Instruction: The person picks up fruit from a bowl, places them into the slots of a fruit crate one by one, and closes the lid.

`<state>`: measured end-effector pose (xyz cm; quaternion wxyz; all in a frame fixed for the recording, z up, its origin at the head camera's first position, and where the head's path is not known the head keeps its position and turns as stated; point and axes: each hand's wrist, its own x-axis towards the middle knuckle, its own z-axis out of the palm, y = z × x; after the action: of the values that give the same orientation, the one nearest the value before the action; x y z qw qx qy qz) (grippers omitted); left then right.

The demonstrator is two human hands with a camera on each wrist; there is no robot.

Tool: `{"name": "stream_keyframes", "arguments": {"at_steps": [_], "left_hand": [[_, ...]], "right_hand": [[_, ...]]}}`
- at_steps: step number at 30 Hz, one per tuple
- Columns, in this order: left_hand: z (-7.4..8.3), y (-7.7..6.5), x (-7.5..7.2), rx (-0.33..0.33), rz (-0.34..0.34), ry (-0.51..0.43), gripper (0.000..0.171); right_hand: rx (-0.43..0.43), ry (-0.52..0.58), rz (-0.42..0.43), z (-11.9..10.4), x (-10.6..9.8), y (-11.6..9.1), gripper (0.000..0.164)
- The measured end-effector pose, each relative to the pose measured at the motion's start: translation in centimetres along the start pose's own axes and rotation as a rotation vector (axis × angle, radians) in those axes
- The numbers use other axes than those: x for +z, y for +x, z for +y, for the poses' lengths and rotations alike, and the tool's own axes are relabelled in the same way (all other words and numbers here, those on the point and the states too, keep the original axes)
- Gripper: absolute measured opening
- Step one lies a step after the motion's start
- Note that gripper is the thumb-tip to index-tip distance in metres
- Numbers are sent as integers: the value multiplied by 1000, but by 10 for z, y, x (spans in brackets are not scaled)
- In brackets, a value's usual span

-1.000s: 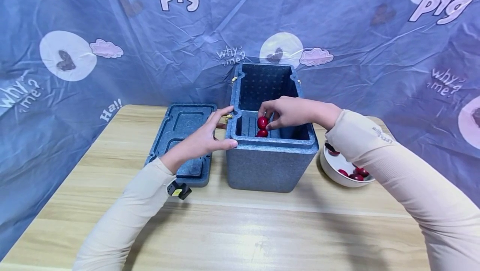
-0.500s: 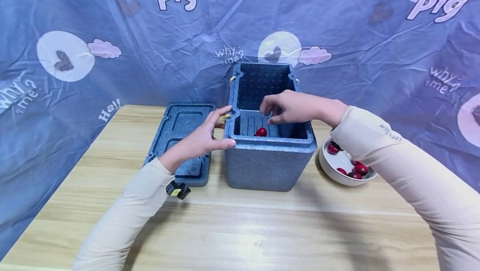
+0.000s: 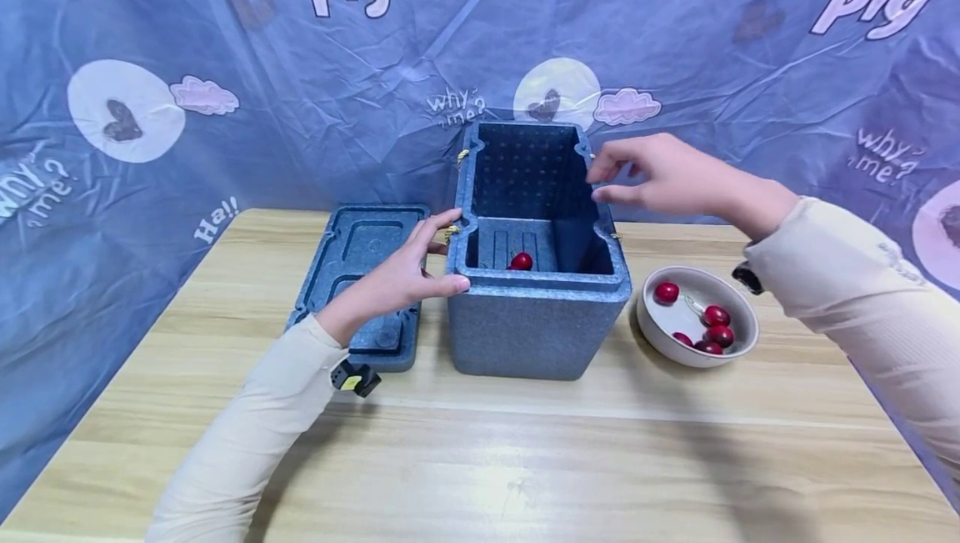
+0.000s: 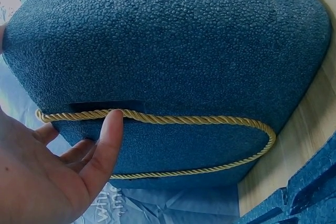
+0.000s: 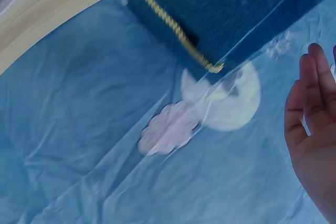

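Observation:
A tall blue-grey foam box (image 3: 525,334) stands without its lid in the middle of the table. My left hand (image 3: 408,276) steadies its left side, thumb at the front rim and fingers spread along the wall. In the left wrist view, a finger of that hand overlaps the gold rope handle (image 4: 205,119). A shiny red cherry (image 3: 521,261) lies at the bottom of the box. My right hand (image 3: 660,176) is raised by the box's right rim, fingers loosely bent, holding nothing. To the right, a white bowl (image 3: 651,334) holds several red cherries (image 3: 716,315) with thin stems.
The foam lid (image 3: 375,234) lies flat on the wooden table (image 3: 450,460), left of the box and under my left forearm. A blue printed cloth (image 3: 360,109) hangs behind the table. Another gold rope (image 5: 163,17) runs along the box's right side.
My right hand let go of a cherry inside the box, then rose out and moved right past the rim. The bowl came into full view. My left hand stayed on the box.

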<state>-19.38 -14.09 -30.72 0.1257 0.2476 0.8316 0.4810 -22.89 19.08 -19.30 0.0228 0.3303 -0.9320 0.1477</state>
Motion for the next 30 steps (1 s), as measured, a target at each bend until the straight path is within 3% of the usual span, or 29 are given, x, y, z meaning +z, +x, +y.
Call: {"name": "stream_keyframes", "arguments": {"at_steps": [6,12,21,30], "left_hand": [[0,2,-1,-8,-1,-6,102],[-1,2,-1,-14,-2,-7,96],[0,2,0,-12,-4,-5,94],[-1,1,0,-9,-2,-3,94]], "right_hand": [[105,-44,60,23,-9,-27,11],[192,-17,-22,52,-3,-54,18],[290,79,-220,93,33,-83,27],[314,199,-246,115,77,-101,25]]}}
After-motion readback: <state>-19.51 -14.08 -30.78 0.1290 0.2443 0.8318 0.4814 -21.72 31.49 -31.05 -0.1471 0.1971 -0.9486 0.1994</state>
